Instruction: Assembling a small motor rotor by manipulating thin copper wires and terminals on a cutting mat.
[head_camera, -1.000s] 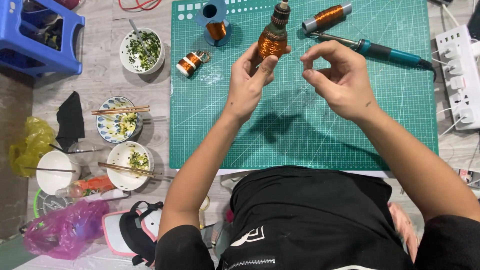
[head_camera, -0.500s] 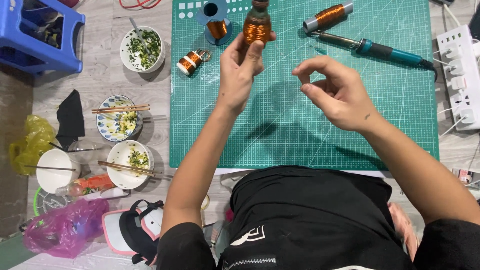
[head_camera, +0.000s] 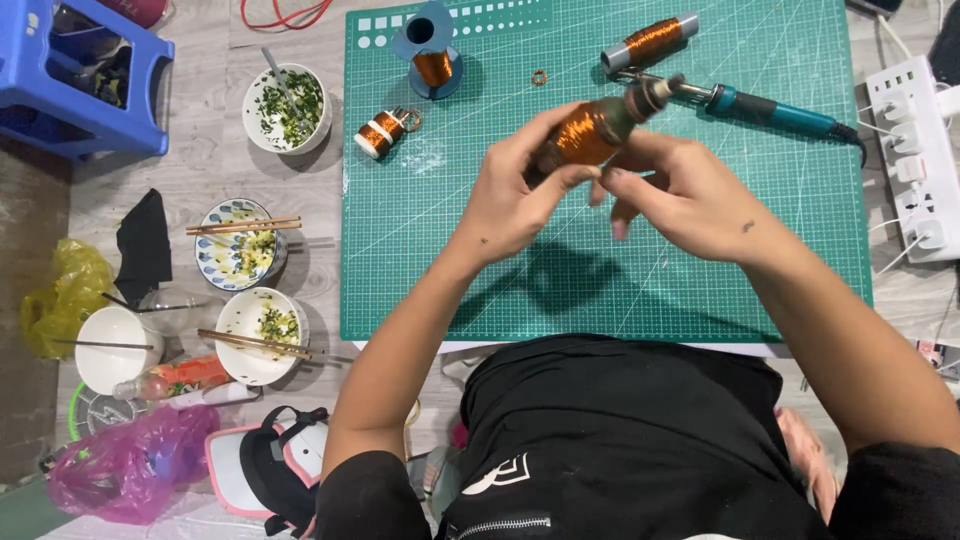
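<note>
Both hands raised over green cutting mat (head_camera: 480, 250), working one copper-wire coil (head_camera: 585, 135).

Floor: grey boards, mat laid on top, gridded, white edge nearest the person. Blue plastic stool (head_camera: 75, 85) at far left corner. White power strip (head_camera: 915, 160) at right edge of mat, several plugs seated. Pink plastic bag (head_camera: 120, 470) and yellow bag (head_camera: 65, 295) at left, near three bowls (head_camera: 265, 320) with chopsticks across them; a fourth bowl (head_camera: 290, 105) holds greens. Teal-handled soldering iron (head_camera: 760, 105) lies on mat just behind the hands. Blue spool (head_camera: 430, 55), a wound bobbin (head_camera: 650, 40) and a small coil (head_camera: 380, 130) rest on the mat's far side. Left hand (head_camera: 515, 195): fingers closed around the coil, held tilted above mat. Right hand (head_camera: 690, 195): fingertips pinched at coil's near side; whether wire is held, cannot tell.
</note>
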